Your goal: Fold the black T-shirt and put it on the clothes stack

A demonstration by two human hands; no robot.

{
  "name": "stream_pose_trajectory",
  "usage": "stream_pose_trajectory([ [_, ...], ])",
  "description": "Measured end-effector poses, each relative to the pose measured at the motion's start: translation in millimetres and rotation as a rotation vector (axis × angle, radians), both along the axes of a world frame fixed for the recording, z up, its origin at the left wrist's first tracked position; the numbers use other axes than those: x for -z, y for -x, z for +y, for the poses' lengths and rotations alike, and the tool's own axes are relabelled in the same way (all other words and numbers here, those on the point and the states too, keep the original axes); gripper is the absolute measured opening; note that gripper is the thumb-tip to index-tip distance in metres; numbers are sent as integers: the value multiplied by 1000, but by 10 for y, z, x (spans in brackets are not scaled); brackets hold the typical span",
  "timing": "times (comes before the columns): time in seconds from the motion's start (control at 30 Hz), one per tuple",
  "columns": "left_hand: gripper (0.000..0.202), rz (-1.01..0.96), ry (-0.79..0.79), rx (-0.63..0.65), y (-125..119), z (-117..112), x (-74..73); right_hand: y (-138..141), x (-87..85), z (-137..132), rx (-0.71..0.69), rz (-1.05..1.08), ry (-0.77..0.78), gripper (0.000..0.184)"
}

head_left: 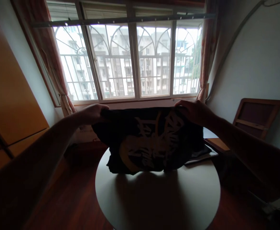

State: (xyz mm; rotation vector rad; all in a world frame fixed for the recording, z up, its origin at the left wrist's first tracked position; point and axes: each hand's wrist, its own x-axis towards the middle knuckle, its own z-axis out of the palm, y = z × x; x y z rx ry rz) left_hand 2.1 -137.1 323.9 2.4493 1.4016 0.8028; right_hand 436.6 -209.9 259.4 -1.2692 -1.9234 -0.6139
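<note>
A dark piece of clothing, seemingly a T-shirt (pixel 151 143), hangs stretched between my two hands, with pale lettering and a yellow shape printed on it. My left hand (pixel 95 113) grips its upper left corner, fingers closed on the cloth. At the upper right, my right hand (pixel 190 110) pinches the top edge. The lower hem hangs over the white round table (pixel 195 195); whether it touches the top I cannot tell. Something dark and flat with a pale edge (pixel 201 157) lies on the table behind the shirt's right side.
A barred window (pixel 151 60) with tied curtains (pixel 203 64) spans the wall ahead. On the left stands an orange wooden cabinet (pixel 13 86). A wooden chair back (pixel 254 115) is at the right, and reddish flooring (pixel 75 198) surrounds the table.
</note>
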Motion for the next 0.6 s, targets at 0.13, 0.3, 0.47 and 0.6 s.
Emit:
stream_pose_trajectory([
  [0.13, 23, 66, -67, -13, 51, 97, -371, -208, -355, 5, -72, -61, 121, 38],
  [0.3, 24, -22, -84, -81, 14, 222, -672, -356, -652, -14, -281, -30, 474, 48],
  [0.47, 14, -358, -247, -76, -230, 387, -500, -585, -406, 241, -257, 26, 831, 39],
  [0.6, 12, -591, -71, -46, -651, 441, -189, -660, 109, 580, -151, 54, 873, 38],
])
